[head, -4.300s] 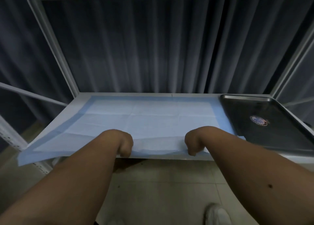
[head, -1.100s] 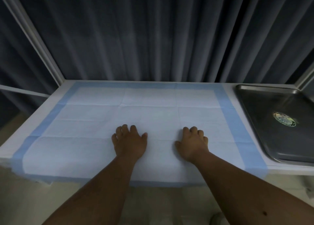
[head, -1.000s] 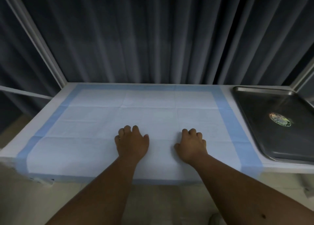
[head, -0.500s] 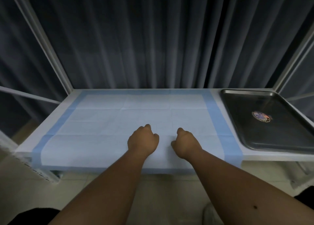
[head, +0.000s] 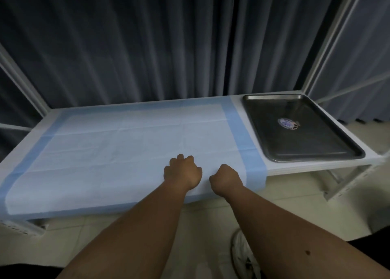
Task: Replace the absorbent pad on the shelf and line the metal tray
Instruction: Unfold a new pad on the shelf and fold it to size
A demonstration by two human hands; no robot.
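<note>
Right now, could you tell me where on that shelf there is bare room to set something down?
The blue-bordered absorbent pad lies open left of the left hand. The dark metal tray holds only a round sticker. A thin white shelf strip separates pad and tray. It is crowded only at the pad's front right, where the right hand also rests.

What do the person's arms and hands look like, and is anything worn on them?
Both forearms are bare; no sleeve shows. The left hand and right hand wear no gloves, and no rings or watch are visible. A small dark mark sits on the right forearm.
</note>
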